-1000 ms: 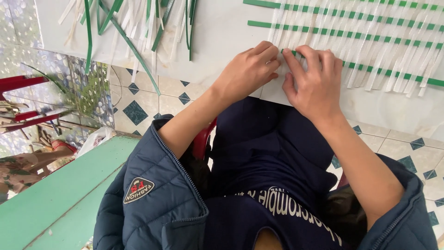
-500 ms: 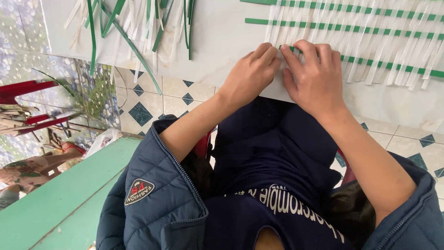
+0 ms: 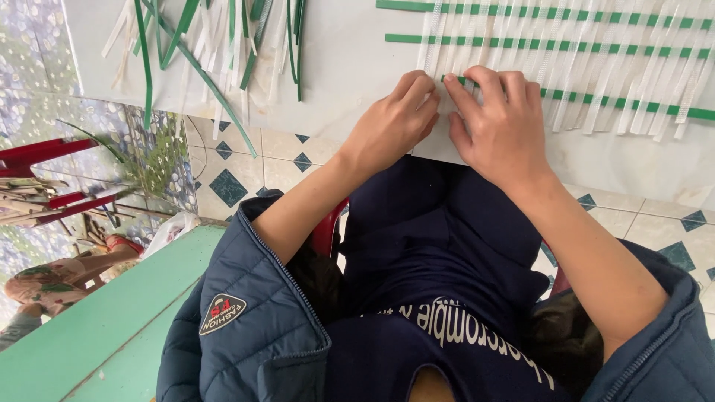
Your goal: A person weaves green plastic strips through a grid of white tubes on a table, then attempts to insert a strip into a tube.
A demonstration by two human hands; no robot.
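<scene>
In the head view, the person's two hands meet near the upper middle of the frame, at the near edge of a white board (image 3: 357,82). The left hand (image 3: 391,123) lies with its fingers curled and pressed down at the left end of the lowest green strip (image 3: 618,104), fingertips close together on it. The right hand (image 3: 503,123) lies just beside it, fingers bent and spread slightly over the same strip and the white strips crossing it; whether either hand actually pinches a strip cannot be told, as the fingertips hide the contact.

The woven mat (image 3: 566,59) fills the upper right of the frame: three green strips run sideways, many white strips (image 3: 596,74) run across them, over and under.

A loose pile of green and white strips (image 3: 216,45) lies on the board at the upper left, well apart from the hands.

Below, dark blue clothing and jacket sleeves (image 3: 253,313) fill the lower frame, above a tiled floor (image 3: 231,179).
</scene>
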